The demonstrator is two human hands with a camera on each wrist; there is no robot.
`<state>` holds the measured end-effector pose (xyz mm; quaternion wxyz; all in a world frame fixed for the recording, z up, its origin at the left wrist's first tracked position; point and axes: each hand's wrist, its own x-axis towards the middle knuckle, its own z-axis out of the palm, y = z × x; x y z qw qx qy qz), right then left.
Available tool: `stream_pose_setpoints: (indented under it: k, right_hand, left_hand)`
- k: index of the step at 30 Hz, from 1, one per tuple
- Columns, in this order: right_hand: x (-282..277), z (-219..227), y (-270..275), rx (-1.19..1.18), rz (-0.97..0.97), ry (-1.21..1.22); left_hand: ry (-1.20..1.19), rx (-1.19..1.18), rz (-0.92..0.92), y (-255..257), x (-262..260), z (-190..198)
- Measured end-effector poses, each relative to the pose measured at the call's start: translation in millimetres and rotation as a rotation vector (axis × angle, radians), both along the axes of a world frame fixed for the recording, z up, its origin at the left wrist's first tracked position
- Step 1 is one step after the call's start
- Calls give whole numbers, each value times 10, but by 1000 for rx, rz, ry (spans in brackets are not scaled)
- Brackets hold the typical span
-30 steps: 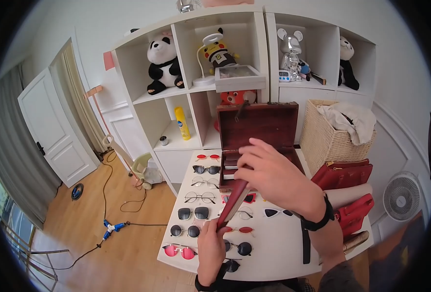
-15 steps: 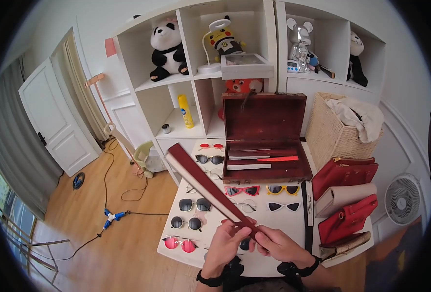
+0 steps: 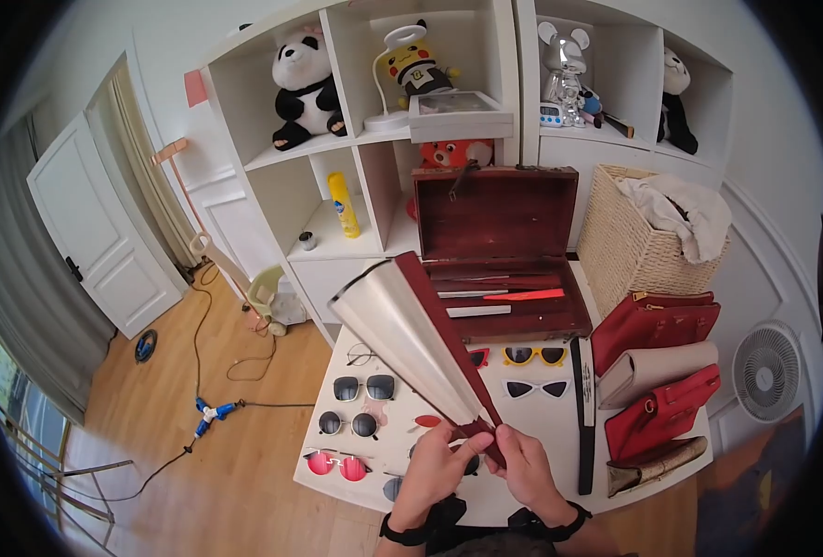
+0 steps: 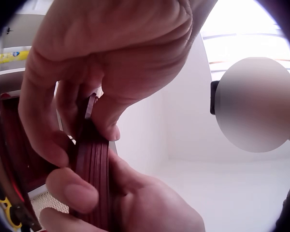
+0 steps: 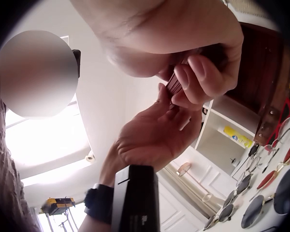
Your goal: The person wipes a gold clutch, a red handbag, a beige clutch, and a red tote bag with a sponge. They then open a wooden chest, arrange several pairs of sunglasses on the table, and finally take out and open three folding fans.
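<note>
A folding fan [image 3: 395, 339] with dark red ribs and a pale, shiny leaf is partly spread, slanting up and left over the table. My left hand [image 3: 433, 473] pinches its narrow end from the left. On the other side, my right hand [image 3: 529, 475] grips the same end, thumb along the ribs. In the left wrist view the stacked ribs [image 4: 93, 164] run between both hands' fingers. Behind the fan stands an open dark red suitcase [image 3: 500, 223] holding several closed fans, one bright red fan [image 3: 523, 294] among them. Part of the eyewear is hidden behind the fan.
Rows of glasses, including pink sunglasses [image 3: 337, 464] and white-framed sunglasses [image 3: 535, 389], lie on the white table [image 3: 542, 446]. A long black strip-like item [image 3: 585, 446] lies right of them. Red handbags [image 3: 658, 334] and a wicker basket [image 3: 630, 232] line the right side.
My right hand has come down from near the suitcase to join the left at the fan's narrow end. The fan swung up and left, then spread partly, showing more pale leaf.
</note>
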<state>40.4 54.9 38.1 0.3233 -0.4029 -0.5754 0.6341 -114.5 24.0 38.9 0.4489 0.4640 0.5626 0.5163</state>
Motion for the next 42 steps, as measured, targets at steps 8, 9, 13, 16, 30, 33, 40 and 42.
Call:
stream_pose_setpoints:
  k: [8, 9, 13, 16, 30, 33, 40, 42]
  right_hand:
    - [107, 220, -6, -2, 29, 67]
    - [105, 211, 1, 0, 31, 67]
    - [161, -27, -2, 140, -43, 5]
    - [81, 6, -3, 471, -203, -163]
    - [303, 39, 37, 29, 241, 202]
    - [310, -7, 23, 47, 266, 230]
    - [317, 17, 0, 153, 202, 135]
    - [322, 50, -14, 253, 190, 67]
  left_hand:
    - [-81, -103, -36, 0, 45, 76]
    - [-114, -64, -34, 2, 51, 81]
    - [-106, -102, -52, 38, 98, 53]
    - [64, 98, 154, -6, 218, 144]
    - [-318, 40, -14, -12, 186, 125]
    - [-255, 91, -15, -6, 149, 106]
    - [-88, 45, 41, -69, 161, 110]
    - [-47, 230, 206, -66, 175, 143]
